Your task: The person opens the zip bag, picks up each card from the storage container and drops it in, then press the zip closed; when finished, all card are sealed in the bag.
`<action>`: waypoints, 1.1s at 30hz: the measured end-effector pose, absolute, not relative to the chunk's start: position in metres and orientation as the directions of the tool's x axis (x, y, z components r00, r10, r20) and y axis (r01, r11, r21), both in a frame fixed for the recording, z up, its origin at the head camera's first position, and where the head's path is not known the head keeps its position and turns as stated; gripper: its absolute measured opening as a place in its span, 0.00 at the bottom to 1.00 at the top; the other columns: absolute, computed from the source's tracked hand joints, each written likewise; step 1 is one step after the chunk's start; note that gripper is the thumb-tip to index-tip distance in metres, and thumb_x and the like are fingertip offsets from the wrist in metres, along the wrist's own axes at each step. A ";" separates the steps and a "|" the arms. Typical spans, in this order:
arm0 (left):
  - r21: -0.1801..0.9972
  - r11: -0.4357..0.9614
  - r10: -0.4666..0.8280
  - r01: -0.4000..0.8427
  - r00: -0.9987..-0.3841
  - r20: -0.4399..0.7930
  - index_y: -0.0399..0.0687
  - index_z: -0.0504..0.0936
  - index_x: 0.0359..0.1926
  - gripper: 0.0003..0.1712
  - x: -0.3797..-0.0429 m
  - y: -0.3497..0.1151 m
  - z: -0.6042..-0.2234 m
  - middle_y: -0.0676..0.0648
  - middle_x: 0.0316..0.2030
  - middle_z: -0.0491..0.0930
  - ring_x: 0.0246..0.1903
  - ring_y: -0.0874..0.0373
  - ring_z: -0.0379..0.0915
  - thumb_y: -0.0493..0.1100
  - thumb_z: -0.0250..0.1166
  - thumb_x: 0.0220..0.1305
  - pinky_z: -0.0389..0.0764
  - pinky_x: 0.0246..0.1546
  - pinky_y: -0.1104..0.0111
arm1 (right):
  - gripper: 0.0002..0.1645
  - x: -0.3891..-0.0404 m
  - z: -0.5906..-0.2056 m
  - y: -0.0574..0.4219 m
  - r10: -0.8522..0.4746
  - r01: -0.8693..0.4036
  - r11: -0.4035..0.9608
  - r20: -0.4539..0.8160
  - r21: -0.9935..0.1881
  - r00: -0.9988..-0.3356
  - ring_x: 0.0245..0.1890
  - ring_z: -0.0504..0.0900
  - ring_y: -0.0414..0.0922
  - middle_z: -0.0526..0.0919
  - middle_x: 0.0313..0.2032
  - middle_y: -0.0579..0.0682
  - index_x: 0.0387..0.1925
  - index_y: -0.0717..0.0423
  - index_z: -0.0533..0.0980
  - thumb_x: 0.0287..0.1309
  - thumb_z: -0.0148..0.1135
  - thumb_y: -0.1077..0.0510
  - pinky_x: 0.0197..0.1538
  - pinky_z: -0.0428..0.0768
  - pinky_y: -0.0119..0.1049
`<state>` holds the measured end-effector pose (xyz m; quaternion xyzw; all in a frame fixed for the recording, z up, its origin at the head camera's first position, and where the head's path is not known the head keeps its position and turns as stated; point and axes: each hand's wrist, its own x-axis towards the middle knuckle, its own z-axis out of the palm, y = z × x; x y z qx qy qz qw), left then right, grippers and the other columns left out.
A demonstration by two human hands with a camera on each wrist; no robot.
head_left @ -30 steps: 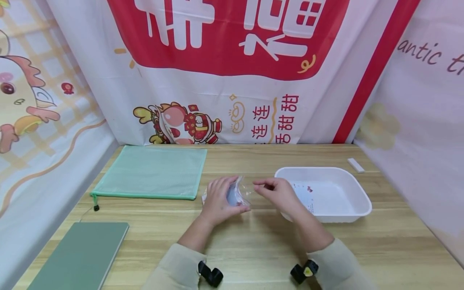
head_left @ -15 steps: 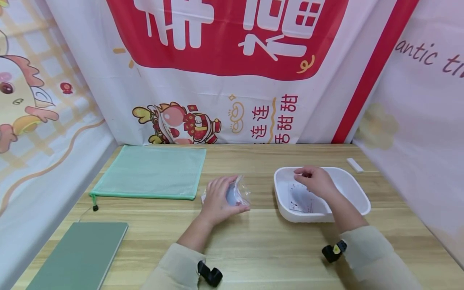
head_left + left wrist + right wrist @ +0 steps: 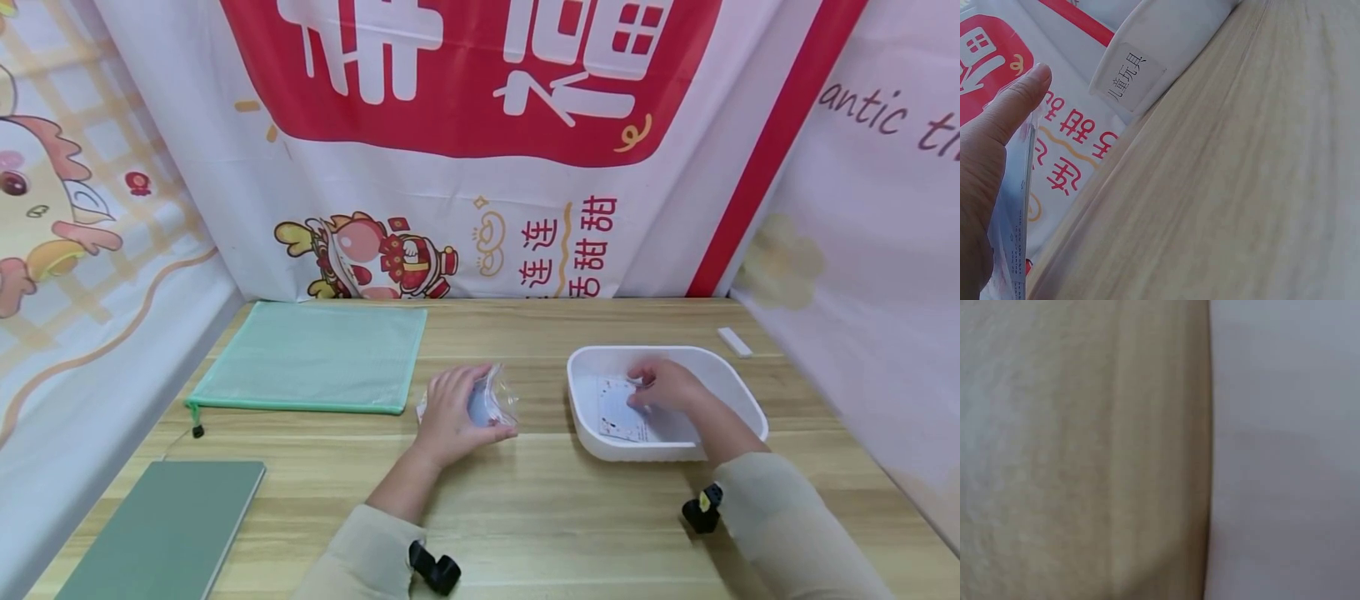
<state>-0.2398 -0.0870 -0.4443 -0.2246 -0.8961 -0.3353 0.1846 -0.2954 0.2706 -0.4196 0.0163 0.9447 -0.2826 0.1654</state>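
Note:
In the head view my left hand (image 3: 450,417) grips a clear plastic bag (image 3: 504,400) with a pale blue printed card inside. The bag's mouth bulges apart toward the right. The left wrist view shows the thumb along the edge of the printed cards (image 3: 1019,219) in the bag. My right hand (image 3: 669,387), slightly blurred, is down inside the white basin (image 3: 585,433). Its thumb and curled fingers pinch the right edge of a pale blue printed card (image 3: 618,408) lying there. The right wrist view shows no hand.
A mint mesh zip pouch (image 3: 311,358) lies at the back left, a green notebook (image 3: 165,525) at the front left. Behind the basin's right corner is a small white block (image 3: 735,342). A printed cloth (image 3: 465,225) hangs along the table's back edge.
My right hand has moved from beside the bag's mouth rightward over the basin, then down to the card in it. The left hand keeps its grip on the bag in place.

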 end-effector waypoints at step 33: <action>0.532 0.670 0.278 0.518 -0.839 0.467 0.50 0.71 0.65 0.55 -0.239 -0.087 -0.443 0.47 0.60 0.76 0.61 0.48 0.67 0.66 0.79 0.34 0.62 0.65 0.51 | 0.24 -0.294 -0.421 0.272 0.018 0.173 0.819 -0.278 -0.546 -0.961 0.49 0.75 0.54 0.77 0.49 0.60 0.52 0.57 0.75 0.55 0.70 0.53 0.53 0.75 0.53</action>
